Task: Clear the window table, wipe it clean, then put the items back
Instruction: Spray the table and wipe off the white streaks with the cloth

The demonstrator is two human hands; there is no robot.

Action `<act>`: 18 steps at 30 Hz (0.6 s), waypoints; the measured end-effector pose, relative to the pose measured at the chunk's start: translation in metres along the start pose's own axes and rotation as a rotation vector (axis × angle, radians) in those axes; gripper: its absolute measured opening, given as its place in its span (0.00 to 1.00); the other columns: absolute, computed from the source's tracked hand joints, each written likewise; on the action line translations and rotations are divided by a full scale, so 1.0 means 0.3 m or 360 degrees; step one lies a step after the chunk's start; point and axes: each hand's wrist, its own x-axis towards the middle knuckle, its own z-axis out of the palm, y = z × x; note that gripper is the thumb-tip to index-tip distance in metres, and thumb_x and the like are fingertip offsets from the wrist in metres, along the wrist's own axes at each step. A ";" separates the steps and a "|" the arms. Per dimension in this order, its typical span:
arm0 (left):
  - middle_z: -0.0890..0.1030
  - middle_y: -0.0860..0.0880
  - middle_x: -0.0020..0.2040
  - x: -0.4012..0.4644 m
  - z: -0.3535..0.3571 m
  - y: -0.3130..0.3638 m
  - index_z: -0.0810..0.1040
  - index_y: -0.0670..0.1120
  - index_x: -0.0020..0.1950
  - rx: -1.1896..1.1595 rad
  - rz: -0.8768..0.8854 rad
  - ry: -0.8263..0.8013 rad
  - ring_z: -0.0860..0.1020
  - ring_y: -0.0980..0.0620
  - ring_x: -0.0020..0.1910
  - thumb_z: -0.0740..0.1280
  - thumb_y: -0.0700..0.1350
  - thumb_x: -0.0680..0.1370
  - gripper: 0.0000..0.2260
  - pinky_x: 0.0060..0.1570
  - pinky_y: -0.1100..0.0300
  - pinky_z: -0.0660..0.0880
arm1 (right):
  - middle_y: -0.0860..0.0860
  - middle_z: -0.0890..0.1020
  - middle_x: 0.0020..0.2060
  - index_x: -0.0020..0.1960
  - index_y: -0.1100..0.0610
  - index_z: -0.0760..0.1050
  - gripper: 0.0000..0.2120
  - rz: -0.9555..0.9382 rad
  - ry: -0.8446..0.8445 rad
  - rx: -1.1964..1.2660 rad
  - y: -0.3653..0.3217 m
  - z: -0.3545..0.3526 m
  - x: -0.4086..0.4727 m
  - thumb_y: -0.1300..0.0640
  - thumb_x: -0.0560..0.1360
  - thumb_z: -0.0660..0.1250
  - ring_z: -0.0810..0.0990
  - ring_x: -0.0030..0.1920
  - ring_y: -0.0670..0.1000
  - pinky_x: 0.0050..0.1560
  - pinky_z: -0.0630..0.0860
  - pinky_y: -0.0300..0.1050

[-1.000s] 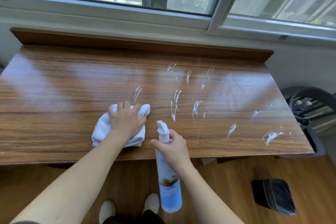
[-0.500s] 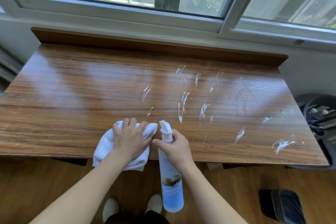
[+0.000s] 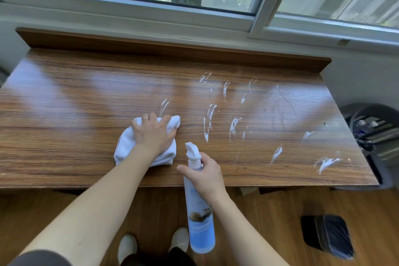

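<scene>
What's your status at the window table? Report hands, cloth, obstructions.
Left hand pressing white cloth flat on table. Right hand gripping spray bottle. White foam streaks unwiped, right half. Nothing blocking.

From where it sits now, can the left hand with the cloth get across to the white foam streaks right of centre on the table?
Probably yes. The left hand presses the white cloth flat on the table, and bare wood alone lies between it and the nearest foam streaks. The right hand grips the spray bottle nearer the front edge.
</scene>
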 end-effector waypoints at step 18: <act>0.76 0.44 0.40 -0.068 0.059 -0.011 0.81 0.51 0.49 -0.0077 0.0125 0.0360 0.75 0.42 0.41 0.58 0.61 0.73 0.19 0.42 0.45 0.67 | 0.47 0.80 0.38 0.45 0.52 0.78 0.12 0.0036 -0.0071 0.0016 -0.098 -0.008 0.078 0.46 0.71 0.76 0.77 0.39 0.44 0.41 0.73 0.41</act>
